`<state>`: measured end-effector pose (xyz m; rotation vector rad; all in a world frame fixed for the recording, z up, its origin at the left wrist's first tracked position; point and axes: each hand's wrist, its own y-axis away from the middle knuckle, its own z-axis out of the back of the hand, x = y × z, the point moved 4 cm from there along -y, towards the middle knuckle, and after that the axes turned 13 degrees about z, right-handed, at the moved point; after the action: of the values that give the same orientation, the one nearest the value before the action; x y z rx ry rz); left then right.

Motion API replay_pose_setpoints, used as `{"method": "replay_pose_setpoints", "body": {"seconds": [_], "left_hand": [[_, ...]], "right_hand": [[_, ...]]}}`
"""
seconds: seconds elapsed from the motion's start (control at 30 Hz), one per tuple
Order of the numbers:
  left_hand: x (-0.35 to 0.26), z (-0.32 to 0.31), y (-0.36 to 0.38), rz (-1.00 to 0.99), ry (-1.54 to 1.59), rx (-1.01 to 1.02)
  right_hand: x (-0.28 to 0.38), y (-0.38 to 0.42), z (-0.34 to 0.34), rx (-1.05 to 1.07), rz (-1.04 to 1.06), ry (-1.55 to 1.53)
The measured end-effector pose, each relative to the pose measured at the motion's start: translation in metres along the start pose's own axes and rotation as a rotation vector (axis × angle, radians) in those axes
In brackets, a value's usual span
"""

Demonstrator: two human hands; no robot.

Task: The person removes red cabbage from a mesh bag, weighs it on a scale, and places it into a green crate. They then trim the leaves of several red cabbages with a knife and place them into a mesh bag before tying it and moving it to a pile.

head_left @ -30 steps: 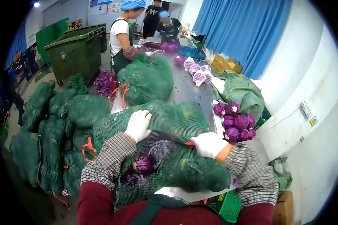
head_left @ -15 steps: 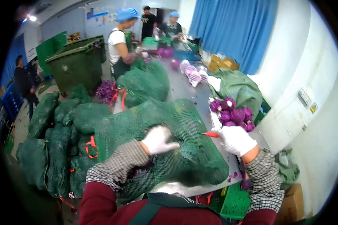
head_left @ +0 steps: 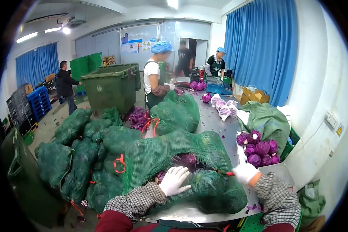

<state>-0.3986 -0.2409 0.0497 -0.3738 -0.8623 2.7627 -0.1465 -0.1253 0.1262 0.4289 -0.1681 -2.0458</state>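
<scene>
A large green mesh sack [head_left: 166, 149] lies across the metal table, with a long gap in its mesh where purple cabbages [head_left: 187, 160] show. My left hand [head_left: 175, 181], in a white glove, rests with its fingers spread on the sack at the gap's lower edge, holding nothing. At the gap's right end, my gloved right hand [head_left: 245, 173] is closed around a red-handled knife [head_left: 230, 173], whose blade points left against the mesh.
Purple cabbages [head_left: 262, 147] are piled at the right edge of the table [head_left: 230, 135]. Full green sacks [head_left: 79, 154] lie at the left, before a green bin [head_left: 108, 87]. Net-wrapped cabbages [head_left: 224, 108] sit farther along. Two people in blue caps stand by the table, two others behind.
The view has tilted up and shifted. The gap in the sack now shows wider, with cabbages visible inside. My right hand and the knife have come closer to the mesh.
</scene>
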Motion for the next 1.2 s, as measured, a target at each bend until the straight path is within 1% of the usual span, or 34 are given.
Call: {"method": "replay_pose_setpoints", "body": {"seconds": [0.07, 0.1, 0.2, 0.23, 0.27, 0.3, 0.33, 0.4, 0.47, 0.57, 0.6, 0.67, 0.77, 0.83, 0.87, 0.9, 0.93, 0.97, 1.0, 1.03, 1.1, 1.13, 1.17, 1.2], "left_hand": [[-0.001, 0.0, 0.004, -0.011, 0.001, -0.003], [-0.003, 0.001, 0.005, -0.011, 0.002, -0.009], [-0.012, 0.005, -0.005, 0.058, 0.01, 0.014], [-0.013, 0.001, -0.015, 0.052, 0.039, 0.045], [-0.019, -0.005, -0.03, 0.039, 0.116, 0.153], [-0.036, -0.001, -0.041, -0.044, 0.063, 0.102], [-0.047, -0.013, -0.049, -0.044, 0.092, 0.176], [-0.061, -0.04, -0.056, -0.022, 0.203, 0.277], [-0.075, -0.051, -0.052, -0.019, 0.141, 0.229], [-0.083, -0.05, -0.045, -0.006, 0.081, 0.177], [-0.082, -0.051, -0.044, 0.01, 0.084, 0.178], [-0.082, -0.049, -0.042, -0.013, 0.09, 0.149], [-0.08, -0.05, -0.037, -0.036, 0.11, 0.098], [-0.079, -0.055, -0.034, -0.018, 0.109, 0.08], [-0.077, -0.057, -0.034, -0.006, 0.106, 0.07], [-0.077, -0.056, -0.034, -0.004, 0.113, 0.077], [-0.075, -0.057, -0.036, 0.002, 0.123, 0.064], [-0.073, -0.058, -0.035, 0.01, 0.138, 0.051], [-0.072, -0.059, -0.031, 0.013, 0.159, 0.053], [-0.071, -0.061, -0.03, 0.011, 0.166, 0.048], [-0.073, -0.06, -0.031, 0.012, 0.16, 0.048], [-0.073, -0.06, -0.033, 0.017, 0.162, 0.059], [-0.073, -0.059, -0.036, 0.033, 0.19, 0.085], [-0.073, -0.057, -0.043, 0.028, 0.25, 0.101]], "right_hand": [[-0.012, 0.036, -0.014, 0.033, -0.037, -0.044], [-0.016, 0.053, -0.018, 0.069, -0.09, -0.099], [-0.042, 0.093, -0.043, 0.239, -0.284, -0.038], [-0.048, 0.098, -0.045, 0.088, -0.308, -0.059], [-0.054, 0.108, -0.05, -0.046, -0.345, -0.09], [-0.052, 0.114, -0.046, -0.132, -0.337, -0.094], [-0.048, 0.113, -0.039, -0.213, -0.329, -0.104], [-0.04, 0.113, -0.032, -0.473, -0.217, -0.142], [-0.031, 0.111, -0.024, -0.542, -0.18, -0.143], [-0.014, 0.087, -0.009, -0.496, -0.11, -0.207], [-0.012, 0.072, -0.014, -0.586, -0.042, -0.195], [-0.009, 0.04, -0.021, -0.443, -0.044, -0.193], [-0.015, 0.009, -0.051, -0.256, -0.046, -0.154], [-0.035, 0.023, -0.088, -0.341, -0.005, -0.163], [-0.062, 0.04, -0.115, -0.309, -0.13, -0.187], [-0.091, 0.065, -0.141, -0.348, -0.177, -0.161], [-0.106, 0.09, -0.133, -0.169, -0.287, -0.148], [-0.135, 0.112, -0.142, -0.11, -0.371, -0.073], [-0.151, 0.132, -0.154, -0.042, -0.459, -0.01], [-0.151, 0.139, -0.146, -0.151, -0.44, -0.012], [-0.136, 0.151, -0.106, -0.376, -0.396, -0.011], [-0.115, 0.143, -0.08, -0.51, -0.307, -0.055], [-0.109, 0.129, -0.083, -0.449, -0.264, -0.075], [-0.103, 0.115, -0.094, -0.474, -0.153, -0.088]]}}
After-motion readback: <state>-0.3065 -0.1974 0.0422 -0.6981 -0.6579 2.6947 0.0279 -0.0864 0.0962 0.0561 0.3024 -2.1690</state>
